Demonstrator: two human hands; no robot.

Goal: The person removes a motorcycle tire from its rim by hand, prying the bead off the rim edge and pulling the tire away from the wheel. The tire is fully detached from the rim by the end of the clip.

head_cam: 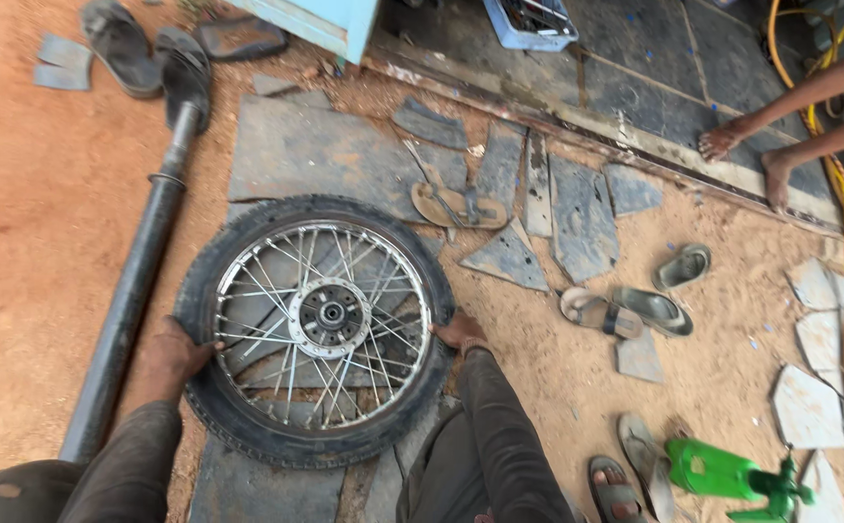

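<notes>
On the left, a long black shaft (131, 291) lies on the red dirt. Just beside it our left hand (175, 353) closes over the tyre of the spoked motorcycle wheel (315, 324), which lies flat on grey stone slabs (306, 150). Our right hand (459, 332) curls round the opposite edge. We judge a level lift needs both grips kept opposite, fingers off the spokes. Farther right, loose sandals (625, 310) and a green tool (727, 475) lie well apart.
</notes>
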